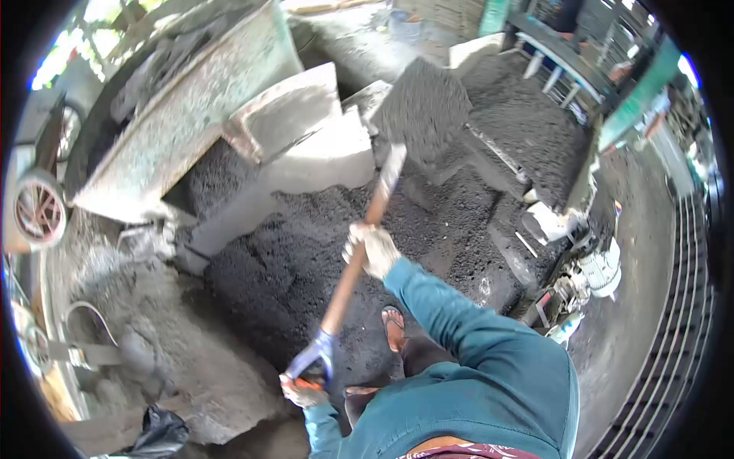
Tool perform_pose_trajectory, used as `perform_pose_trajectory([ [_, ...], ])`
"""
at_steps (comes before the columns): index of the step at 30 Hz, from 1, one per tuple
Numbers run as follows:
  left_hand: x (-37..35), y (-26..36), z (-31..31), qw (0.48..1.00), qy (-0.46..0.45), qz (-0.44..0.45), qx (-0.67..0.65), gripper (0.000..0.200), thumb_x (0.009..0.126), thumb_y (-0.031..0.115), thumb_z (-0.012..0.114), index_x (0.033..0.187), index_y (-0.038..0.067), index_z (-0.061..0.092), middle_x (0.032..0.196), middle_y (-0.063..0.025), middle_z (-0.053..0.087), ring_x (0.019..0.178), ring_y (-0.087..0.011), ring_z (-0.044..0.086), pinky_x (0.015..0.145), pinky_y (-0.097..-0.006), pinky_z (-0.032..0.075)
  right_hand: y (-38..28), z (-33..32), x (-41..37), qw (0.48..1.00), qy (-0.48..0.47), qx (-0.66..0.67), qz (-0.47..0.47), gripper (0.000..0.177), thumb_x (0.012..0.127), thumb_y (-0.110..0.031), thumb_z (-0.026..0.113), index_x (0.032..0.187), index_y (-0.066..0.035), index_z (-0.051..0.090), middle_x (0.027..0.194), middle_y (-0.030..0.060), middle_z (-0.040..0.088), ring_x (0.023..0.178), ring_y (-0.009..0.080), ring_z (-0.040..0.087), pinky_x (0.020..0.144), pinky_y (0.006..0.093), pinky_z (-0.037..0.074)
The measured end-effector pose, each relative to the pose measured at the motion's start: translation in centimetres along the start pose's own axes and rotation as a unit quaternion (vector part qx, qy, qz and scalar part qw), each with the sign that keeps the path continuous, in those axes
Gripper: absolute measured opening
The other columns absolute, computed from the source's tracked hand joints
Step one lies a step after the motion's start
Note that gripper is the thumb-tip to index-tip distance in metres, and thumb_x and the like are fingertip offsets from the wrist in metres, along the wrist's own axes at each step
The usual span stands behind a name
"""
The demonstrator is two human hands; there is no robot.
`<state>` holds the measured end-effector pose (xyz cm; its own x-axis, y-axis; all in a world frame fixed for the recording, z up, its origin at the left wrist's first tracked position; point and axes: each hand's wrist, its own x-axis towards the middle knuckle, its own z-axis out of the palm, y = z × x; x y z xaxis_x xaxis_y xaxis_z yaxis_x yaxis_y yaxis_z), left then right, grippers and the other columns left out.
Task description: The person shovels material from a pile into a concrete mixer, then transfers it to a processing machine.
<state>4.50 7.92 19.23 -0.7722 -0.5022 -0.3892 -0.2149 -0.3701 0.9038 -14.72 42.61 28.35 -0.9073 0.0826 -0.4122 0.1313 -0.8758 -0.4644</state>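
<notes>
A long shovel slants across the middle of the view, with a brown wooden shaft and a blue D-shaped grip. My left hand, in a light glove, is closed around that grip near my left side. Halfway up the shaft, my right hand is wrapped round the wood, also gloved. At the far end a heap of dark grey, sand-like material covers the blade and hides most of it. Below the shovel lies a bed of dark, crumbly material. My sandalled foot stands in it.
Pale slabs lean beyond the pile, beside a large tilted trough wall. A wheel stands far left. Machine parts with a white ribbed piece sit at right, near a metal grating. A black plastic bag lies lower left.
</notes>
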Motion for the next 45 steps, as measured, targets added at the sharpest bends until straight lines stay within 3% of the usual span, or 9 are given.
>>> perform_pose_trajectory([
  [6, -2.2, 18.9, 23.4, 0.867, -0.274, 0.414, 0.047, 0.048, 0.088, 0.047, 0.067, 0.089, -0.001, 0.067, 0.077, -0.0056, 0.065, 0.066, -0.0154, 0.061, 0.06, -0.0306, 0.049, -20.1, 9.1, 1.3, 0.963, -0.126, 0.081, -0.222, 0.012, 0.093, -0.009, 0.051, 0.081, -0.011, 0.055, 0.067, 0.0029, 0.056, 0.063, 0.0196, 0.057, 0.065, 0.0371, 0.051],
  [9, -7.1, 24.9, 30.8, 0.509, -0.41, 0.732, 0.194, 0.06, 0.083, 0.065, 0.069, 0.091, 0.005, 0.07, 0.079, -0.0083, 0.065, 0.076, -0.0273, 0.065, 0.08, -0.0495, 0.052, -26.9, 2.3, 2.1, 0.933, -0.121, 0.169, -0.295, 0.017, 0.081, -0.014, 0.063, 0.095, -0.008, 0.056, 0.072, 0.0021, 0.057, 0.063, 0.0215, 0.059, 0.066, 0.0416, 0.055],
  [12, -10.9, 20.0, 31.1, 0.37, -0.467, 0.739, 0.314, 0.051, 0.077, 0.06, 0.071, 0.091, 0.011, 0.07, 0.076, -0.0047, 0.062, 0.079, -0.0262, 0.064, 0.09, -0.0501, 0.049, -28.0, -2.3, -3.7, 0.94, -0.107, 0.121, -0.3, 0.011, 0.09, -0.015, 0.05, 0.095, -0.008, 0.056, 0.071, 0.0003, 0.052, 0.062, 0.0173, 0.055, 0.061, 0.0361, 0.052],
  [18, -9.5, 13.5, 17.5, 0.629, -0.562, 0.502, 0.193, 0.041, 0.078, 0.041, 0.077, 0.098, 0.006, 0.069, 0.089, -0.0076, 0.066, 0.087, -0.028, 0.065, 0.096, -0.0494, 0.047, -17.2, -0.9, -9.8, 0.962, -0.052, -0.005, -0.268, 0.017, 0.091, -0.022, 0.065, 0.102, -0.011, 0.058, 0.078, 0.0033, 0.059, 0.07, 0.0215, 0.061, 0.066, 0.0402, 0.053],
  [23, -6.4, 8.7, 0.1, 0.959, -0.272, 0.019, -0.077, 0.045, 0.097, 0.047, 0.061, 0.092, 0.002, 0.066, 0.079, -0.0109, 0.068, 0.064, -0.0253, 0.066, 0.07, -0.0399, 0.056, -2.7, 5.6, -9.6, 0.985, -0.136, -0.012, -0.103, 0.012, 0.092, -0.019, 0.065, 0.097, -0.012, 0.057, 0.078, 0.0002, 0.057, 0.071, 0.0205, 0.058, 0.069, 0.0397, 0.05],
  [25, -4.8, 7.2, -6.2, 0.951, -0.116, -0.19, -0.213, 0.048, 0.096, 0.051, 0.059, 0.083, 0.005, 0.062, 0.065, -0.0078, 0.06, 0.055, -0.0229, 0.06, 0.058, -0.0391, 0.054, 5.6, 6.2, -8.2, 0.994, -0.094, -0.043, -0.024, 0.011, 0.095, -0.017, 0.062, 0.089, -0.013, 0.054, 0.074, -0.0004, 0.052, 0.066, 0.02, 0.054, 0.067, 0.0404, 0.048],
  [29, -5.2, 0.2, -21.1, 0.948, 0.084, -0.211, -0.224, 0.048, 0.1, 0.05, 0.053, 0.074, 0.01, 0.059, 0.054, -0.0041, 0.052, 0.043, -0.0199, 0.05, 0.041, -0.0365, 0.043, 25.5, 3.3, -7.6, 0.981, -0.017, -0.14, 0.136, 0.017, 0.099, -0.014, 0.055, 0.082, -0.012, 0.051, 0.069, 0.0014, 0.049, 0.062, 0.0205, 0.05, 0.064, 0.042, 0.047],
  [37, -35.0, -11.1, -45.1, 0.825, 0.433, -0.275, -0.237, 0.055, 0.093, 0.054, 0.06, 0.127, 0.011, 0.056, 0.121, -0.0096, 0.061, 0.116, -0.0251, 0.057, 0.102, -0.0471, 0.046, 57.4, -19.4, -27.3, 0.79, 0.161, -0.238, 0.541, 0.009, 0.091, -0.013, 0.062, 0.085, -0.013, 0.056, 0.064, 0.0082, 0.055, 0.051, 0.0278, 0.057, 0.048, 0.0456, 0.05],
  [45, -42.4, -13.7, -44.5, 0.62, 0.675, -0.385, -0.106, 0.065, 0.088, 0.073, 0.051, 0.099, 0.008, 0.056, 0.083, -0.0052, 0.054, 0.063, -0.0223, 0.049, 0.054, -0.0441, 0.039, 67.4, -26.4, -33.8, 0.57, 0.218, -0.383, 0.694, 0.007, 0.093, -0.013, 0.061, 0.09, -0.011, 0.055, 0.07, 0.0062, 0.055, 0.058, 0.0249, 0.058, 0.057, 0.0483, 0.055],
])
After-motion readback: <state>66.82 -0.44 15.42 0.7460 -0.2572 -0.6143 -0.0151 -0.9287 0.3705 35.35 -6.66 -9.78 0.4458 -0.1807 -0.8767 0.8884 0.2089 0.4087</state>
